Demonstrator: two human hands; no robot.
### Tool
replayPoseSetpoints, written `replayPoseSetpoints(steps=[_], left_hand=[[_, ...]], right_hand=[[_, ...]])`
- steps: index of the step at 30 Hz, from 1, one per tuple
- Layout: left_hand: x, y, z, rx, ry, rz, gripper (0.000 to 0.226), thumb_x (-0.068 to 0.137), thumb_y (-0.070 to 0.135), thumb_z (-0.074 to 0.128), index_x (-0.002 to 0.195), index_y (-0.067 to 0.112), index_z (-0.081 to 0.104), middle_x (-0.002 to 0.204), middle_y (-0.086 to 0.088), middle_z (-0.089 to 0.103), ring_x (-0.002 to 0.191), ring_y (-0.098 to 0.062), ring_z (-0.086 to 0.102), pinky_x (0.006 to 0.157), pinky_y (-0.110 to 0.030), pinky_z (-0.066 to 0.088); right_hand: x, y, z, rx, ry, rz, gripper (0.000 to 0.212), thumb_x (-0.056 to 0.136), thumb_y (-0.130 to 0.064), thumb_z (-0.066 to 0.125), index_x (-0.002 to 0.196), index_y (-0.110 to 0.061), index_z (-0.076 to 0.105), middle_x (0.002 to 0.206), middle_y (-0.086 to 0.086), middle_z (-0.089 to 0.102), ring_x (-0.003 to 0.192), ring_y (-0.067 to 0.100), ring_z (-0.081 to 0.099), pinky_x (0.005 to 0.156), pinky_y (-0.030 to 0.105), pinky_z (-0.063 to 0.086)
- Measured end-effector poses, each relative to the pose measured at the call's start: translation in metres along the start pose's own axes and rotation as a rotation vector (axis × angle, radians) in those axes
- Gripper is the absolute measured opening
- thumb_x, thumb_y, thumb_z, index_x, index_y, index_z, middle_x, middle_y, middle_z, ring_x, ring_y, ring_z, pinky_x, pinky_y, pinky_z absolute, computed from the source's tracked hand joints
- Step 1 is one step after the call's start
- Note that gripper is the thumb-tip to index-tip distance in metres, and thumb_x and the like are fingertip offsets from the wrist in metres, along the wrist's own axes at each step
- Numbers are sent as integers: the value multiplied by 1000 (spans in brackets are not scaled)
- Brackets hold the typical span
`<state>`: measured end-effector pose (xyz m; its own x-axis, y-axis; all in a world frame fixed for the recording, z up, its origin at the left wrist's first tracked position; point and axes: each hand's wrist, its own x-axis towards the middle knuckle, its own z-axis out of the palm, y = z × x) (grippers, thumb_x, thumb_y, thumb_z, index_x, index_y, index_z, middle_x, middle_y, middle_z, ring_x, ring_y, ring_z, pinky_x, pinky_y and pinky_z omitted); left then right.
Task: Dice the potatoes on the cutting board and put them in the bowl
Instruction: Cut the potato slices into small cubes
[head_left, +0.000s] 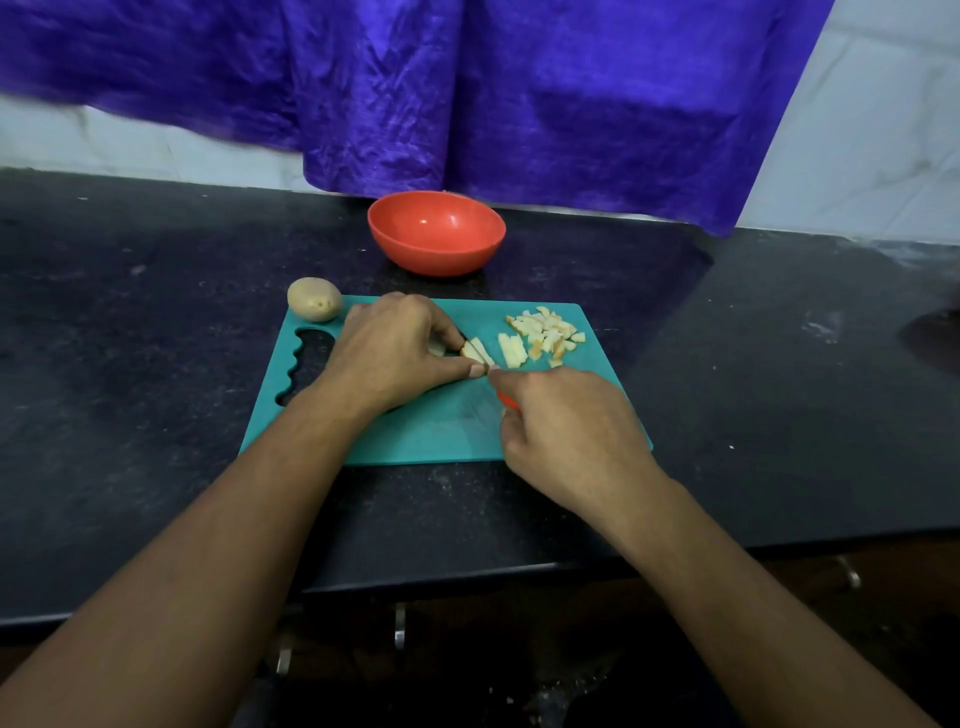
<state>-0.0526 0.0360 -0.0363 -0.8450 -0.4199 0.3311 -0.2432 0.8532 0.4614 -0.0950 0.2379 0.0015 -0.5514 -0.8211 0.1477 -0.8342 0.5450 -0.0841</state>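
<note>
A teal cutting board (415, 436) lies on the black counter. My left hand (395, 348) holds a stack of potato slices (478, 352) on the board, fingers curled over them. My right hand (566, 421) grips a knife with a red handle (508, 400); its blade is mostly hidden between the two hands. A pile of diced potato (543, 335) sits at the board's far right. One whole potato (315, 299) rests at the board's far left corner. The red bowl (436, 231) stands behind the board with nothing visible inside.
A purple cloth (519, 93) hangs over the white tiled wall behind the counter. The board's handle cutout (306, 364) is on its left side. The black counter (779, 389) has a front edge near my forearms.
</note>
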Motion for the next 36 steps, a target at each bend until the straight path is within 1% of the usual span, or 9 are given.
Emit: replayPoseSetpoints(steps=[4, 7, 11, 17, 20, 23, 27, 30, 36], left_hand=[[0, 1, 0, -6, -13, 7, 32, 71, 62, 81, 91, 38, 79, 100, 17, 74, 105, -13, 65, 92, -45, 53], [-1, 3, -1, -21, -12, 8, 28, 72, 59, 82, 90, 38, 79, 99, 19, 74, 105, -12, 65, 92, -44, 53], [-2, 4, -1, -16, -1, -3, 25, 73, 57, 83, 88, 37, 79, 97, 21, 73, 103, -12, 65, 92, -43, 52], [-2, 5, -1, -22, 8, -21, 27, 72, 61, 83, 85, 37, 78, 98, 17, 74, 104, -12, 64, 94, -43, 51], [-3, 5, -2, -45, -2, -22, 28, 71, 61, 83, 85, 37, 79, 98, 19, 74, 105, -11, 64, 95, -42, 51], [-1, 4, -5, -97, -49, -33, 27, 70, 61, 85, 85, 39, 78, 95, 22, 72, 101, -8, 67, 95, -39, 52], [0, 2, -10, -166, -105, -73, 22, 70, 57, 86, 79, 40, 75, 85, 19, 74, 80, 0, 70, 89, -33, 55], [-1, 2, -10, -154, -100, -74, 18, 71, 54, 87, 78, 42, 75, 83, 16, 75, 81, 1, 68, 89, -37, 55], [1, 0, -8, -135, -92, -65, 16, 72, 48, 87, 81, 39, 78, 87, 15, 75, 91, -7, 68, 92, -41, 54]], right_hand=[[7, -2, 3, -6, 25, 18, 50, 98, -26, 48, 148, -37, 48, 90, -5, 59, 78, 16, 48, 65, 33, 39], [11, 0, 6, 35, 33, 36, 46, 98, -28, 50, 144, -37, 53, 97, -4, 65, 80, 15, 50, 65, 33, 41], [6, 10, 5, 70, 30, 35, 40, 98, -29, 49, 136, -35, 60, 92, -6, 64, 82, 16, 57, 65, 33, 44], [5, 25, 13, 218, 71, 111, 43, 97, -30, 53, 140, -35, 59, 60, -11, 43, 61, 8, 47, 61, 31, 44], [4, 30, 14, 297, 85, 163, 40, 96, -28, 56, 136, -32, 63, 54, -9, 44, 55, 10, 47, 64, 35, 52], [2, 26, 9, 306, 133, 156, 40, 96, -26, 56, 136, -33, 62, 51, -7, 46, 50, 11, 48, 58, 33, 48], [2, 15, 6, 270, 142, 124, 43, 96, -29, 54, 139, -37, 59, 59, -8, 50, 57, 11, 51, 61, 36, 53], [2, 4, 9, 231, 127, 103, 44, 96, -32, 50, 140, -36, 57, 71, -6, 58, 68, 19, 59, 66, 38, 54], [4, -5, 13, 129, 135, 92, 47, 98, -32, 48, 144, -38, 52, 93, -4, 68, 82, 20, 63, 62, 32, 39]])
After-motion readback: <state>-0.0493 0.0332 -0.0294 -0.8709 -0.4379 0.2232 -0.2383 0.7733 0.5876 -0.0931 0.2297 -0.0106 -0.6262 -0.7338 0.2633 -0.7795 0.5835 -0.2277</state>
